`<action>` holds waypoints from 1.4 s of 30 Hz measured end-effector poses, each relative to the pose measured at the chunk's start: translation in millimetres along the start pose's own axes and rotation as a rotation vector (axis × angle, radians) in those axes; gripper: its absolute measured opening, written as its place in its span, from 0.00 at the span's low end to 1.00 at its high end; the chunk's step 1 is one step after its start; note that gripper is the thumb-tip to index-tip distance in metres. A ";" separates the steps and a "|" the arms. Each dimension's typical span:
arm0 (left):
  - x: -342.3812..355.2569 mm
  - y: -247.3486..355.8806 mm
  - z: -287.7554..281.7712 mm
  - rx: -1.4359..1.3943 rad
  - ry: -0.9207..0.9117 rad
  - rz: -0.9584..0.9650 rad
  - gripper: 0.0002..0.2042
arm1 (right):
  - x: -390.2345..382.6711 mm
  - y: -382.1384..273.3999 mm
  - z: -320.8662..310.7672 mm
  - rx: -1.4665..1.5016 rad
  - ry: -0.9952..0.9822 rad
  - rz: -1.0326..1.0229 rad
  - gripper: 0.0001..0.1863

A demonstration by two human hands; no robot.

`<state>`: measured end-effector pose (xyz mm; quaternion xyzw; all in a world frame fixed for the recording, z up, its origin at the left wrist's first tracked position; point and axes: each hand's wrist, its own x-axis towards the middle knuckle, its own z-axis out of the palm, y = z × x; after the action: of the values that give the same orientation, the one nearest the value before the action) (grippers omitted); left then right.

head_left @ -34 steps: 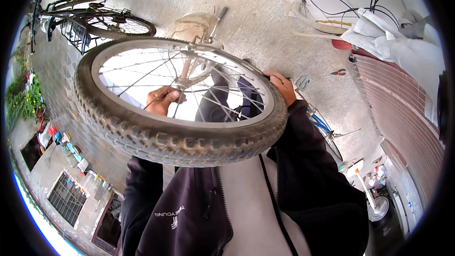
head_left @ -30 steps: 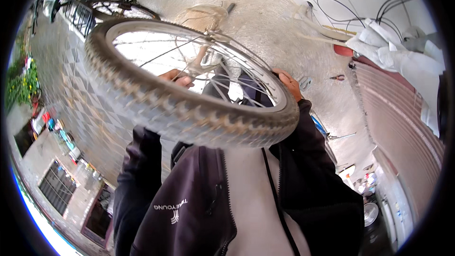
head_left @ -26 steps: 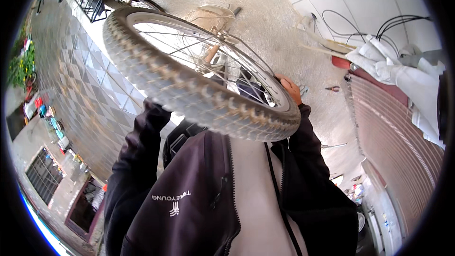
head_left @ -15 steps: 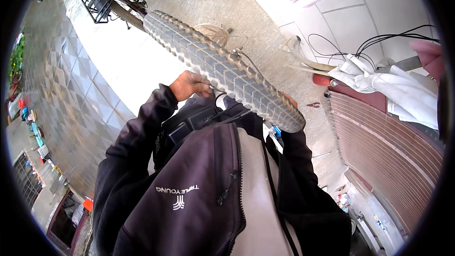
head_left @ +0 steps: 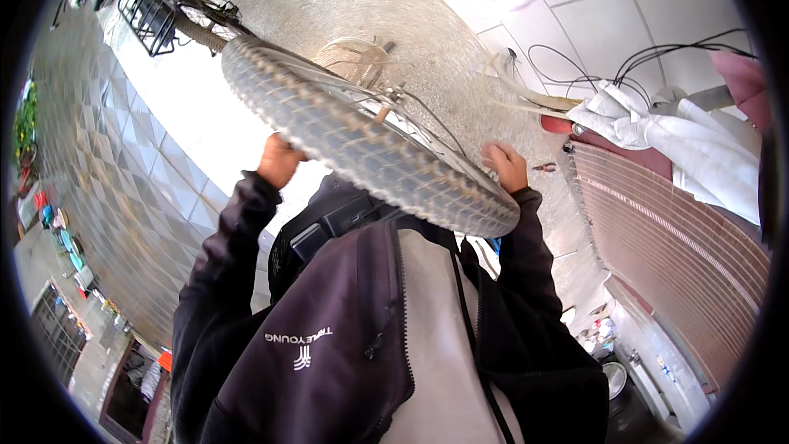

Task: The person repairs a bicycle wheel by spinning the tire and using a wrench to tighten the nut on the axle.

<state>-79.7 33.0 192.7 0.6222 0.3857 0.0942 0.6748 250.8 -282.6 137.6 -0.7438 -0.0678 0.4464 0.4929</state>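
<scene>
A bicycle wheel (head_left: pixel 370 152) with a knobby grey tyre slants across the middle in front of my torso, its tread blurred. Spokes and the hub (head_left: pixel 393 97) show along its far right side. My left hand (head_left: pixel 281 162) is at the tyre's near left edge, its fingers curled and partly hidden behind the rubber. Beyond the right side of the wheel, my right hand (head_left: pixel 505 166) is raised with fingers extended and slightly blurred, holding nothing I can see.
Pliers (head_left: pixel 544 167) with red handles lie on the floor right of my right hand. A brown ribbed mat (head_left: pixel 657 238) and white cloth (head_left: pixel 682 148) are at the right. Another bicycle's black basket (head_left: pixel 148 20) appears at the far left. A round fan-like object (head_left: pixel 349 57) stands behind the wheel.
The wheel has tilted, so its spokes and hub now show. My left hand has shifted left along the tyre. My right hand has come out from behind the tyre with its fingers extended.
</scene>
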 end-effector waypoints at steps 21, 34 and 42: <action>199.8 248.8 33.6 1.166 -0.895 0.142 0.19 | 58.9 -105.7 113.3 -0.459 -0.480 -0.311 0.19; 221.1 155.5 93.9 1.131 -1.211 -0.080 0.21 | 65.9 -94.6 123.5 -0.300 -0.468 -0.330 0.13; 212.5 143.9 89.5 1.006 -1.152 -0.063 0.16 | 62.2 -110.0 130.1 -0.324 -0.470 -0.283 0.12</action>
<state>173.7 123.3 231.9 0.7939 -0.0132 -0.4514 0.4073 229.9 -105.9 172.7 -0.6723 -0.3529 0.5165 0.3958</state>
